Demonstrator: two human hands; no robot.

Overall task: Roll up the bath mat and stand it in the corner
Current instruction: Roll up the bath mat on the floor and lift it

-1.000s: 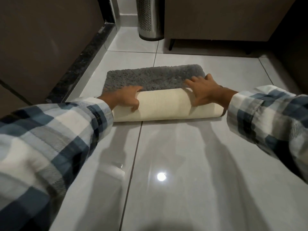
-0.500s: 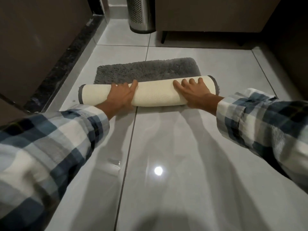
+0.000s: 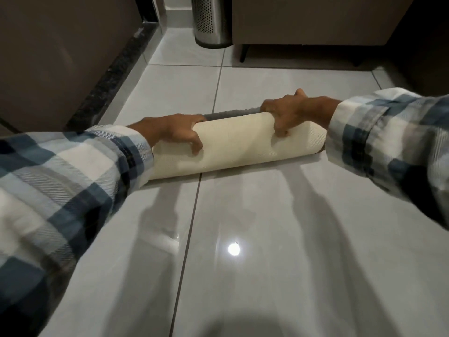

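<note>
The shiny gray tile floor (image 3: 267, 215) holds one rolled-up bath mat (image 3: 238, 144), lying flat. One metal bin (image 3: 211, 23) stands far behind the mat. Two hands, left hand (image 3: 177, 131) and right hand (image 3: 289, 111), squeeze the mat

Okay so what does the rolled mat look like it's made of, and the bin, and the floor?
Bath mat: cream woven-looking backing outside, probably rubberised fabric; a strip of grey shaggy pile shows at the top edge. Bin: likely brushed steel, perforated with small holes. Floor: glossy glazed tile, mirroring a light and shadows, with grout lines.
</note>
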